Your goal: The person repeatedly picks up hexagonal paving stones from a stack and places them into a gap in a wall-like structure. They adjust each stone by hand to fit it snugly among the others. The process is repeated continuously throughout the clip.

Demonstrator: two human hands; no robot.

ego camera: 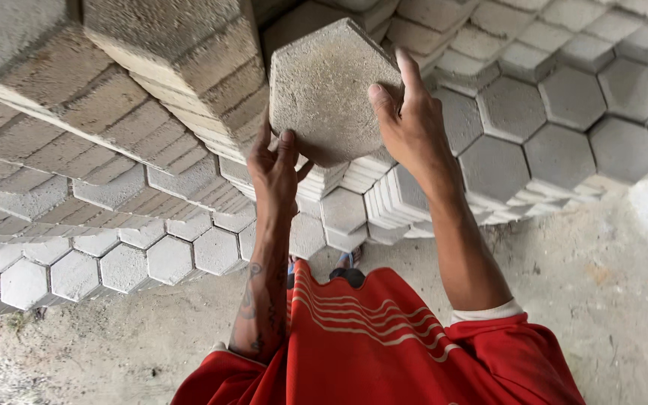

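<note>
1. Person stands over a sandy concrete floor (114, 352), both bare arms raised toward the block stacks ahead. Red shirt with pale stripes (369, 337) fills the near centre.
2. Held item: one grey hexagonal concrete paving block (331, 90), flat face toward the camera, slightly tilted, up in the far centre of view, in front of the stacks.
3. Left hand (275, 169): at the block's lower left edge. Fingers curled partway, tips bearing on the lower rim, thumb spread to the side. It props the block from below rather than wrapping it.
4. Right hand (410, 124): at the block's right edge. Thumb pressed on the face, index finger stretched up along the right side; other fingers go behind the block, out of sight. Firm hold on the edge.
5. Far left: tall stack of hexagonal pavers (181, 82) on edge, side faces showing in layers, close beside the held block.
6. Lower left: row of pavers (121, 266) with hex faces outward, resting on the floor.
7. Far right: wall of stacked pavers (564, 112), honeycomb pattern, faces outward.
8. Between the arms, low: a shorter bundle of pavers (395, 206) on edge, just below the held block.
9. Feet in sandals (348, 262) partly visible above the shirt.
</note>
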